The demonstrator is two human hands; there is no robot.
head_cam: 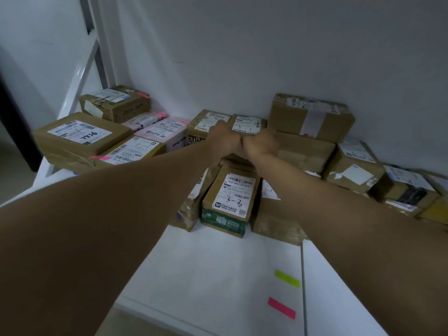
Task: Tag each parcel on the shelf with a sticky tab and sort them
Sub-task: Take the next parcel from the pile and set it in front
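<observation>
Reaching deep across the white shelf (pixel 218 258), both hands meet at the back: the left hand (pixel 224 138) and right hand (pixel 260 144) curl onto a small brown parcel (pixel 246 124) by the wall, knuckles touching. Looks like the sorting step. No tab shows on it; green tab (pixel 287 278) and pink tab (pixel 282 307) wait near the front edge. Next, I'd judge: lift clear of neighbouring boxes.

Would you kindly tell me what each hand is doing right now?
Left hand: fingers curled, gripping the small brown parcel at the back.
Right hand: fingers curled, gripping the same parcel.
</observation>
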